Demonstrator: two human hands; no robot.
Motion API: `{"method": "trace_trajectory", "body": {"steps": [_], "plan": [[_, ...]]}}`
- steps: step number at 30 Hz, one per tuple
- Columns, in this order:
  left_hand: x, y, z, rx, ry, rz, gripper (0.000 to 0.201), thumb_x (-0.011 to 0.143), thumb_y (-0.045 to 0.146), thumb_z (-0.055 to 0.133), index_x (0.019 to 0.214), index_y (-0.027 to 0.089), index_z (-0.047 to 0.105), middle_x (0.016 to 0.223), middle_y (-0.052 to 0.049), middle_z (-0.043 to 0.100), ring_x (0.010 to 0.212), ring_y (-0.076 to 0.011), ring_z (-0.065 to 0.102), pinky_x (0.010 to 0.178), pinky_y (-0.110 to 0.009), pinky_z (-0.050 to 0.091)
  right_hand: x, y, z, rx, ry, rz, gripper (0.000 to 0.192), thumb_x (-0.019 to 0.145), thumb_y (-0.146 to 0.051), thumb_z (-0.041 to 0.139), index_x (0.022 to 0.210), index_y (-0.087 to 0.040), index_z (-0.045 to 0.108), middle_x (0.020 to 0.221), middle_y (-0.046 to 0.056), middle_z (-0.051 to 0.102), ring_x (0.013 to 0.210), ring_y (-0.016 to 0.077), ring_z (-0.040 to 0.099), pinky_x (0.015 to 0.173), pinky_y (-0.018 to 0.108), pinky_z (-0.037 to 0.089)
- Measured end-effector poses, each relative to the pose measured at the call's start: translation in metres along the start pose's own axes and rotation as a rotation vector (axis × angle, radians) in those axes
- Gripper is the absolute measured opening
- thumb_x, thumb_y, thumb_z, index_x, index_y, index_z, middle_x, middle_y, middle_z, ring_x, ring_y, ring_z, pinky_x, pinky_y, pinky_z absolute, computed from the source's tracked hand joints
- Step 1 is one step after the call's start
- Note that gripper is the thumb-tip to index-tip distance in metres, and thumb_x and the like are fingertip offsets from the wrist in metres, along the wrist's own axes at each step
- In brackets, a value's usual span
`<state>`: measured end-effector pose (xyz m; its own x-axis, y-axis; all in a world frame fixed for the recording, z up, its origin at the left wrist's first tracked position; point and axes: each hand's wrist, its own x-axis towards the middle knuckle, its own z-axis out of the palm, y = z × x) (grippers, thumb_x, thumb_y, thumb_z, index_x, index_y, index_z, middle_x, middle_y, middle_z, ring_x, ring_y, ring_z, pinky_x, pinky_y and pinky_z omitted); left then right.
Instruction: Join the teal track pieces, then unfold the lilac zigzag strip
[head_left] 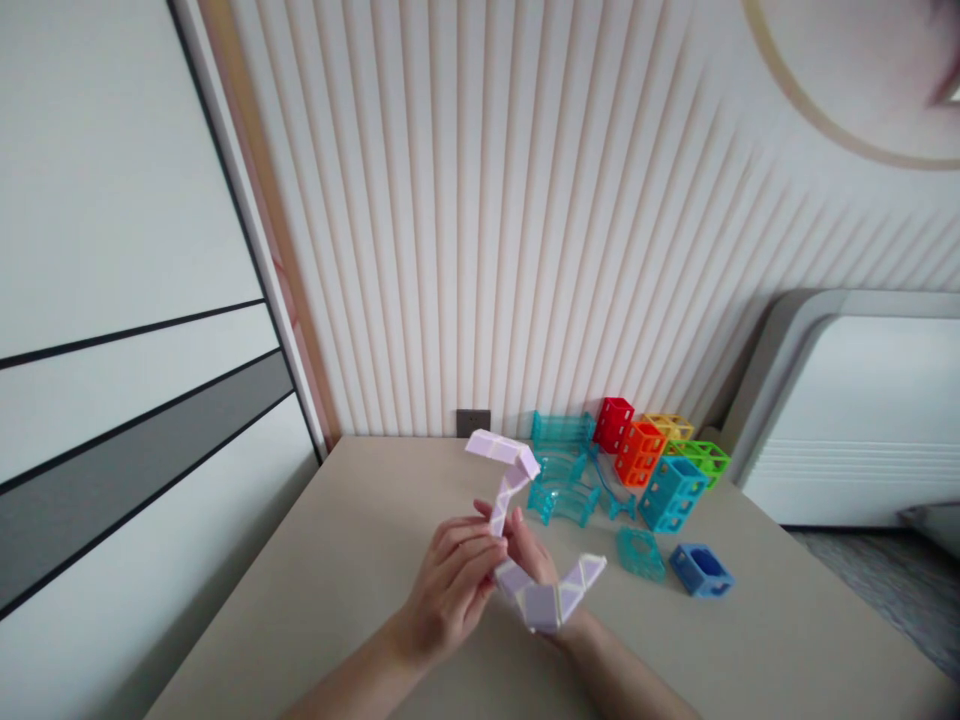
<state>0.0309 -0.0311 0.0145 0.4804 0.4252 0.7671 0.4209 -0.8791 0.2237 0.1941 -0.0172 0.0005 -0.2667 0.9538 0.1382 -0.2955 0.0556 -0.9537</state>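
A lilac and white twist-snake puzzle (517,520) is held above the beige table (352,560). Its upper end bends up and to the left; its lower end curls right, past my wrist. My left hand (450,585) grips the snake's middle from the left. My right hand (534,556) is behind and under the lower curl and holds it too; the puzzle hides part of that hand.
Coloured plastic track blocks lie at the back right of the table: teal curved pieces (562,480), red (613,424), orange (639,452), yellow, green (697,458) and blue frames (701,570). A ribbed wall stands behind, a white unit (855,420) at right.
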Motion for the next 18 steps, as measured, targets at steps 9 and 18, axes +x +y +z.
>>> {"method": "trace_trajectory", "body": {"steps": [9,18], "plan": [[0.007,0.011,0.0,-0.187,0.034,0.14,0.032,0.098,0.016,0.048,0.128,0.012,0.056,0.116,-0.016,0.07,0.116,-0.0238,0.064,0.102,-0.04,0.053,-0.014,-0.032,0.012,0.316,0.254,0.038,0.048,0.08,-0.063,0.074,0.077,-0.015,0.066,0.074,0.006,0.074,0.065,0.0153,0.067,0.064,0.025,0.053],[0.002,0.013,-0.002,-0.3,0.119,0.03,0.016,0.097,0.019,0.048,0.098,0.018,0.064,0.087,-0.007,0.067,0.082,-0.0176,0.063,0.077,-0.031,0.052,-0.016,-0.024,0.021,0.09,0.303,0.057,0.047,0.084,-0.063,0.07,0.082,-0.02,0.051,0.054,-0.005,0.063,0.039,0.0079,0.052,0.039,0.016,0.036]]}}
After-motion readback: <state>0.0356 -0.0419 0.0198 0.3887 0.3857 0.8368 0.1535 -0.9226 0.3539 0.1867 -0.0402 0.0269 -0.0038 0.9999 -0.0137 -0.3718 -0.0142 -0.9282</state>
